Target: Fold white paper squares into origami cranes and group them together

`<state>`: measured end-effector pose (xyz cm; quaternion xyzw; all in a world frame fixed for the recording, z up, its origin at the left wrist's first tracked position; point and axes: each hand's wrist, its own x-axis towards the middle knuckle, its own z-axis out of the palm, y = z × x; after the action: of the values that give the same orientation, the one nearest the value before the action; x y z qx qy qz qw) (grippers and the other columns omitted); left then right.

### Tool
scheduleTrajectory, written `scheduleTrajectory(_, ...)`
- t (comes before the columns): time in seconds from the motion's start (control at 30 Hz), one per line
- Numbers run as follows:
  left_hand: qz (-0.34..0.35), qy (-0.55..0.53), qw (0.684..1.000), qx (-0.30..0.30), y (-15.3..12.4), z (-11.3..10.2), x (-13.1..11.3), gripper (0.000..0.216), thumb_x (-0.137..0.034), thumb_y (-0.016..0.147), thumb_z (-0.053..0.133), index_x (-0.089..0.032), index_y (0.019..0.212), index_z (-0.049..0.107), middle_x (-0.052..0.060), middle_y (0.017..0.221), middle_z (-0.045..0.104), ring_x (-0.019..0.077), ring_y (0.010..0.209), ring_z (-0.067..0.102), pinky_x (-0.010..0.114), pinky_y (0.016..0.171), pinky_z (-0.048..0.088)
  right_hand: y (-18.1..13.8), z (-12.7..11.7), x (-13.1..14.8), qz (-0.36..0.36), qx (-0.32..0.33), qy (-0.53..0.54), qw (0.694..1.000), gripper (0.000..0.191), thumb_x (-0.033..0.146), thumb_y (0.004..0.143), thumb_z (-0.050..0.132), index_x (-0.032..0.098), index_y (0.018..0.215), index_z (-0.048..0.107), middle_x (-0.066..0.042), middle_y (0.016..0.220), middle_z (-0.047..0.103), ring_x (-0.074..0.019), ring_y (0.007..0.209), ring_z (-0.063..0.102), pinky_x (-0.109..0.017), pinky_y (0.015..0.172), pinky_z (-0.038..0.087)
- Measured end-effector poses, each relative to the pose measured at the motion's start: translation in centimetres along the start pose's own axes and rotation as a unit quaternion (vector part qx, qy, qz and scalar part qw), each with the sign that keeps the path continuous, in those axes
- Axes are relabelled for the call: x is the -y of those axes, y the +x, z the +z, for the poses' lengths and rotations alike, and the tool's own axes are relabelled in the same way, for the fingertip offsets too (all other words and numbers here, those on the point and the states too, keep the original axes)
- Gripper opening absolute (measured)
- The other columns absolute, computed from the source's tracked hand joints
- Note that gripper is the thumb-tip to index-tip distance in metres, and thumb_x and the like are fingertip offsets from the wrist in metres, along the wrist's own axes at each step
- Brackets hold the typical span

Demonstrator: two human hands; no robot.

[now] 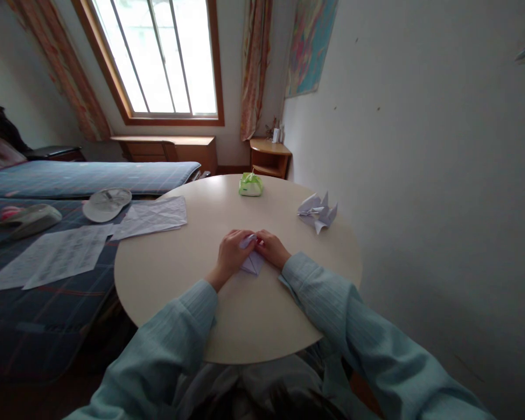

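With the table (179, 315) read as a clock face and twelve toward the window (192, 58), the paper (251, 266) is close to the centre, folded small, with creased flaps and one corner pointing toward six. The left hand (235, 251) comes in from the seven o'clock side and grasps the paper, its fingers bent over the upper part. The right hand (271, 247) comes in from the five o'clock side and pinches the paper's top edge, its fingertips meeting those of the left hand; just how each finger sits is too small to tell. Both forearms are in pale blue sleeves (175, 324). At twelve, near the far rim, is a green and white pack (250, 185). At about half past one, well apart from the hands, lies a white folded piece (326, 218) with several pointed tips. At ten, creased sheets (161, 214) lie over the rim. Beyond them, toward nine, the dark plaid bed (21, 326) bears printed pages (72, 252) and a pale cap (107, 205). Past the rim, a desk (196, 153) stands toward eleven and a small stand (269, 149) just after twelve.
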<state>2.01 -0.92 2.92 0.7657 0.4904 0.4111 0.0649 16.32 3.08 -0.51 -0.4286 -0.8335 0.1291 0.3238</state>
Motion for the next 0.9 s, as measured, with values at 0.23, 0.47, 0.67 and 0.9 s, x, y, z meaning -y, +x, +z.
scheduleTrajectory(0.23,-0.033,-0.031,0.999,-0.024,0.17,-0.06,0.33,0.017,-0.023,0.074,0.054,-0.020,0.089,0.061,0.002,0.089,0.066,0.0136,0.086,0.058,0.026,0.080,0.044,-0.03,0.07,0.19,0.005,0.007,-0.009,1.000,0.009,0.016,0.073,0.056,0.015,0.082,0.058,-0.001,0.076,0.051,-0.0092,0.065,0.048,-0.021,0.063,0.039)
scheduleTrajectory(0.47,-0.027,-0.064,0.997,-0.041,0.34,-0.32,0.38,0.017,-0.021,0.076,0.052,-0.019,0.088,0.063,0.002,0.088,0.067,0.0129,0.085,0.059,0.025,0.080,0.044,-0.04,-0.09,0.38,0.009,0.014,-0.017,1.000,0.009,0.013,0.071,0.057,0.015,0.080,0.058,-0.002,0.077,0.052,-0.0090,0.065,0.048,-0.020,0.062,0.039)
scheduleTrajectory(0.67,-0.025,-0.128,0.990,-0.053,0.48,-0.29,0.56,0.016,-0.024,0.076,0.053,-0.019,0.085,0.065,0.003,0.087,0.068,0.0138,0.084,0.060,0.026,0.079,0.046,-0.06,-0.14,0.42,0.010,0.018,-0.020,1.000,0.010,0.012,0.070,0.058,0.015,0.080,0.057,-0.001,0.077,0.052,-0.0090,0.067,0.049,-0.020,0.064,0.039)
scheduleTrajectory(0.9,-0.043,-0.167,0.983,-0.064,0.51,-0.02,0.75,0.018,-0.028,0.077,0.052,-0.019,0.083,0.067,0.004,0.085,0.068,0.0146,0.082,0.061,0.026,0.077,0.046,-0.06,-0.09,0.40,0.012,0.020,-0.020,1.000,0.015,0.011,0.070,0.058,0.015,0.084,0.058,-0.002,0.079,0.053,-0.0087,0.067,0.049,-0.020,0.064,0.040)
